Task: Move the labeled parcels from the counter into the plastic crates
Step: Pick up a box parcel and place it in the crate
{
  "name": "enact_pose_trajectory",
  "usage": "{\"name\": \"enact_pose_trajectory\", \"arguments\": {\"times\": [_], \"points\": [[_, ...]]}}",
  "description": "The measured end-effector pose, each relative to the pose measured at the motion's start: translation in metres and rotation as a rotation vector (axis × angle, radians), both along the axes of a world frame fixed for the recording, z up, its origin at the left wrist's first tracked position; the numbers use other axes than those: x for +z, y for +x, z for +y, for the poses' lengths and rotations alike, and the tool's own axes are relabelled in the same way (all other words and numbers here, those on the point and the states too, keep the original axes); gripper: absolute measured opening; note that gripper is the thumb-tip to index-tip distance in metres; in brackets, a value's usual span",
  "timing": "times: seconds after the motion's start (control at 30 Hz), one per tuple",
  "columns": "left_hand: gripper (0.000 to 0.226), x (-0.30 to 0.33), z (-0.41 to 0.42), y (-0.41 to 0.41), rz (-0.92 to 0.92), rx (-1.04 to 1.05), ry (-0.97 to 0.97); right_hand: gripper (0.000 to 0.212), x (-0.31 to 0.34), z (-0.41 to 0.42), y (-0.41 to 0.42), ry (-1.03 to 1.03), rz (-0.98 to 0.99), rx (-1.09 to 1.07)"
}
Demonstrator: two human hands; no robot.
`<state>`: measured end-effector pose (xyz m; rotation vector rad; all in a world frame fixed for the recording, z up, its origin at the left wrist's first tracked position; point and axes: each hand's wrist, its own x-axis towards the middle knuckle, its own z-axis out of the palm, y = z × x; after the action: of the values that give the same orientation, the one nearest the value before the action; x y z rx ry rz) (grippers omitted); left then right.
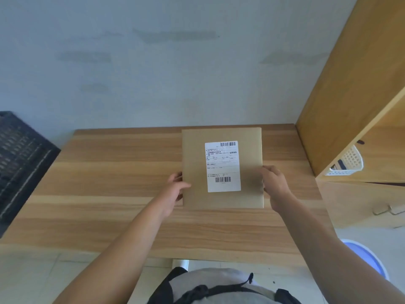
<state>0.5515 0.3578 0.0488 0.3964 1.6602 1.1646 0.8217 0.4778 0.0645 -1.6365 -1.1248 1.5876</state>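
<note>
A flat brown cardboard parcel (195, 154) with a white barcode label (223, 166) lies at the back middle of the wooden counter (109, 183). My left hand (175, 189) grips its left edge, thumb on top. Its right edge is held by my right hand (274, 185), whose fingers curl around the side. A black plastic crate (19, 163) stands at the left end of the counter, partly out of frame; I cannot see what is inside it.
A pale wall rises behind the counter. A wooden shelf unit (350, 88) stands to the right, with a small white basket (348, 162) in one compartment. A blue and white round object (363, 257) sits on the floor at the lower right.
</note>
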Motion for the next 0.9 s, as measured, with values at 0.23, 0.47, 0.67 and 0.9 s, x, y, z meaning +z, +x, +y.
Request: {"name": "enact_pose_trajectory", "arguments": {"times": [0.23, 0.47, 0.67, 0.9], "points": [[0.033, 0.006, -0.015, 0.005, -0.081, 0.1, 0.128, 0.021, 0.0, -0.014, 0.011, 0.028, 0.144, -0.024], [0.043, -0.013, -0.038, 0.021, -0.069, 0.099, 0.103, 0.046, -0.019, -0.04, 0.023, 0.052, 0.196, 0.072], [0.071, -0.041, -0.063, 0.03, 0.023, -0.001, 0.055, 0.08, -0.042, -0.066, 0.033, 0.056, 0.154, 0.195], [0.085, -0.061, -0.075, 0.038, 0.137, -0.127, 0.035, 0.069, -0.069, -0.074, 0.036, 0.016, 0.188, 0.239]]}}
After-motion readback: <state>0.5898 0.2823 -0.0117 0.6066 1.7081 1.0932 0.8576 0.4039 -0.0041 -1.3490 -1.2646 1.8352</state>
